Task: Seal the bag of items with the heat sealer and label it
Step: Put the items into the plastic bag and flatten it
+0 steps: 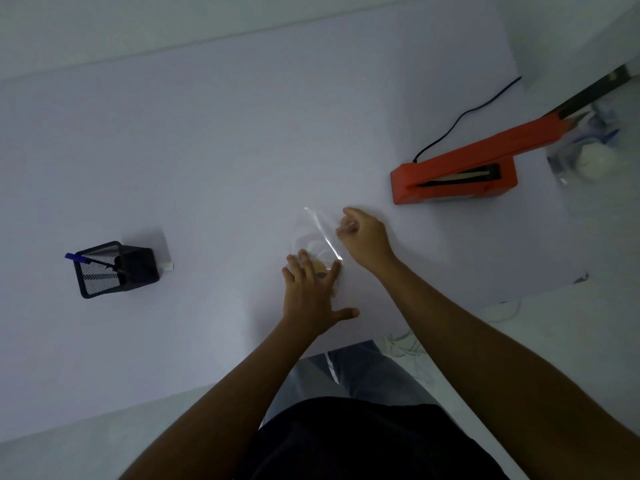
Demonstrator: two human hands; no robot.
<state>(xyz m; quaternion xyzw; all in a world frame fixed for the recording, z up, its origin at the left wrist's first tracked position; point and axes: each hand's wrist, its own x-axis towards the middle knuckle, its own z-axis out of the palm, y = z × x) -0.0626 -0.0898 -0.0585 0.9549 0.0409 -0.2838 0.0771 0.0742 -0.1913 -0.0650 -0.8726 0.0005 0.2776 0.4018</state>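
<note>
A clear, thin plastic bag (317, 239) is lying flat near the middle of the wide white table (214, 143), with something small and yellowish showing inside its near end. The left hand (311, 294) is resting palm-down on that near end, fingers spread and extended over the contents, thumb sticking out to the right; it is pressing rather than gripping. The right hand (363, 239) is sitting at the bag's right edge, fingers curled loosely inward and pinching the film where a bright crease is running diagonally across the bag. Both bare forearms are reaching in from the near side, above a dark shirt and blue jeans. Far and to the right of the bag, well apart from it, an orange heat sealer (453, 180) with a long raised arm is standing open, its bar angling up toward the far right corner, and a thin black power cord (464, 116) is trailing away from its back end across the table. Beyond the sealer's arm, at the right edge, a blurred heap of clear bags with pale contents (585, 147) is lying. Far off to the left, a black mesh pen holder (116, 270) is tipped on its side with a blue pen (78, 257) poking out of it, and a small white slip (167, 266) is lying just beside it.
</note>
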